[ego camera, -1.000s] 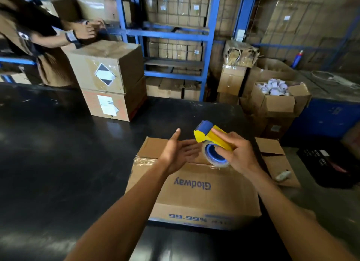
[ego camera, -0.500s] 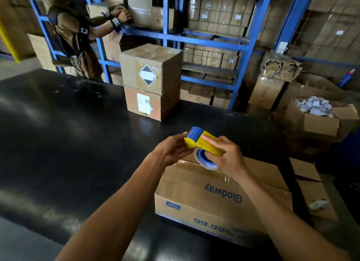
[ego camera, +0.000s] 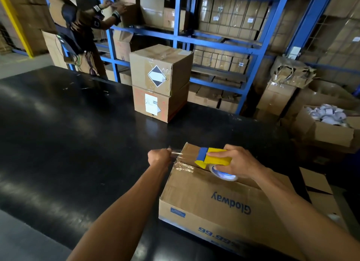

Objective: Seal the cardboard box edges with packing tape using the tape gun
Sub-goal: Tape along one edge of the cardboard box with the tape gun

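Observation:
A brown cardboard box [ego camera: 210, 198] printed "Glodway" lies on the black table [ego camera: 78, 134] in front of me. My right hand [ego camera: 237, 163] grips a yellow and blue tape gun [ego camera: 212, 158] with a blue-cored roll, held over the box's top near its far left corner. My left hand [ego camera: 158, 156] is closed just left of that corner, pinching the free end of clear tape [ego camera: 176, 153] stretched from the gun. Shiny tape lies across the box's left edge.
Two stacked cardboard boxes [ego camera: 159, 81] stand further back on the table. Blue shelving [ego camera: 214, 36] with cartons fills the background, where another person [ego camera: 83, 33] reaches to a shelf. An open box of white rolls [ego camera: 327, 124] sits at right.
My left hand went from open beside the gun to pinching the tape end and pulling it left past the box corner. The tape gun lowered toward the box top. My view shifted left.

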Demonstrator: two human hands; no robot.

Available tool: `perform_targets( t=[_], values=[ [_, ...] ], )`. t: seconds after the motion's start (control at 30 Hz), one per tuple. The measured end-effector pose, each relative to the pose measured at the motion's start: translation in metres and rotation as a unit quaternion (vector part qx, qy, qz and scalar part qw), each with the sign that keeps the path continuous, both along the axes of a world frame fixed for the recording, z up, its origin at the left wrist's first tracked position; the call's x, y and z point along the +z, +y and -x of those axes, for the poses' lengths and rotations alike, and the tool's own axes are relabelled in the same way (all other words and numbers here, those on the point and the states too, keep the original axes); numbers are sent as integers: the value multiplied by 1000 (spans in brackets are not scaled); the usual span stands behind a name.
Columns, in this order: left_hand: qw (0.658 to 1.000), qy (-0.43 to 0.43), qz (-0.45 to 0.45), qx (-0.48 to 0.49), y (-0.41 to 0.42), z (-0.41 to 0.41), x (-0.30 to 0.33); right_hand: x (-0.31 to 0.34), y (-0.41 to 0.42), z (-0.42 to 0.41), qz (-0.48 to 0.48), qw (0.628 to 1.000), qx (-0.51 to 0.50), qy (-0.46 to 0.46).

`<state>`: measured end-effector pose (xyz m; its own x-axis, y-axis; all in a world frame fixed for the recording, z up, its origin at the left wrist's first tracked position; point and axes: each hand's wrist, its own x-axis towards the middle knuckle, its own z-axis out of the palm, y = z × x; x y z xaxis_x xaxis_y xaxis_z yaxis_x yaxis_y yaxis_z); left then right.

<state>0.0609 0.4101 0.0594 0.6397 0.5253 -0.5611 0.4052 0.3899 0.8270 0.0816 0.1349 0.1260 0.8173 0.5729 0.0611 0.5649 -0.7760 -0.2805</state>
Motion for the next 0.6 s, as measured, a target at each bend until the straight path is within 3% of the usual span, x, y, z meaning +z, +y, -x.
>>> perform_targets(
  t=[0.13, 0.37, 0.6],
  values=[
    [999, 22, -48, 10, -26, 17, -19, -19, 7, -5, 113, 994, 4, -2],
    [996, 45, -46, 55, -34, 21, -45, -36, 15, -15, 155, 987, 39, 20],
    [993, 113, -24, 19, -25, 10, -52, -39, 16, -17, 166, 985, 41, 9]
  ],
)
